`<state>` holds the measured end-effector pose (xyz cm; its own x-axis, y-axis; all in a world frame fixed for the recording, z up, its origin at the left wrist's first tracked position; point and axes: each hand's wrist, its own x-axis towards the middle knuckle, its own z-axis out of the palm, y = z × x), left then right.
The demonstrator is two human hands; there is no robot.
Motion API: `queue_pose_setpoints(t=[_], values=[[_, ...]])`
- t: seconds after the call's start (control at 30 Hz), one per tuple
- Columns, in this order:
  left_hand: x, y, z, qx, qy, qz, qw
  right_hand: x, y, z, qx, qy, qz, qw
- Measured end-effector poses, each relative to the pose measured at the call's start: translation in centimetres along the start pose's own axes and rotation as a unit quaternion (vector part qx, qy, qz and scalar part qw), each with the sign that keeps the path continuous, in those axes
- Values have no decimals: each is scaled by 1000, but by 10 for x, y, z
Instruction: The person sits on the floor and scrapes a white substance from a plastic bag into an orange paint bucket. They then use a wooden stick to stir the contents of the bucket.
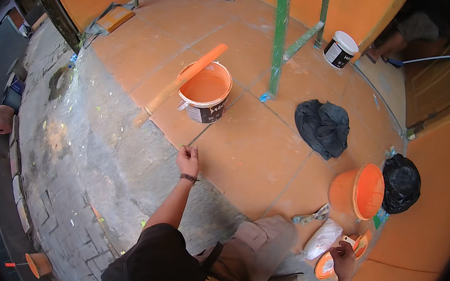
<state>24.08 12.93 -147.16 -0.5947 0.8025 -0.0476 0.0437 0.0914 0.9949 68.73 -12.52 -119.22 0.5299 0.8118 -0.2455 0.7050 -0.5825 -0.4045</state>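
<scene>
A bucket of orange paint [218,108], black and white on the outside, stood on the brown tiled floor [248,151]. A long wooden stick [165,96], its far end coloured orange, crossed the left part of the bucket's rim, and its near end pointed toward the grey paving [104,144] to the bucket's left.

The person's left hand [188,160] was in the air on the near side of the bucket, apart from it, with the fingers curled and their tips drawn together; whether anything small was pinched there could not be told. A dark bracelet [189,178] circled that wrist.

The right hand [342,257] was well to the right of the bucket and nearer the person, its fingers bent at a small white piece [350,241] by an orange dish [361,245]. Whether they gripped the piece or only touched it was unclear. In that same area, to the bucket's near right, were a round orange lid [325,265] smeared with white, a white package [323,238] and an orange pail [343,191] with a black plastic bag [401,184] beside it.

A dark cloth [322,130] lay right of the bucket, and a green ladder [279,42] stood beyond it to the right.
</scene>
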Motion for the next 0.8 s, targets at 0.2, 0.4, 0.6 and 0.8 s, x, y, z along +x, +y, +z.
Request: queue_pose_setpoints(t=[0.2, 0.4, 0.6, 0.8], values=[[66, 39, -103, -74, 57, -56, 994, -98, 0, -33, -61, -11, 5, 998], [85, 68, -134, -169, 1, -157, 973, -149, -81, -36, -118, -108, 18, 987], [106, 73, -135, -406, -62, -237, 881, -194, -84, -28, -104, -91, -25, 990], [110, 71, -154, -458, -14, -253, 852, -189, -70, -23, -113, -109, -42, 987]])
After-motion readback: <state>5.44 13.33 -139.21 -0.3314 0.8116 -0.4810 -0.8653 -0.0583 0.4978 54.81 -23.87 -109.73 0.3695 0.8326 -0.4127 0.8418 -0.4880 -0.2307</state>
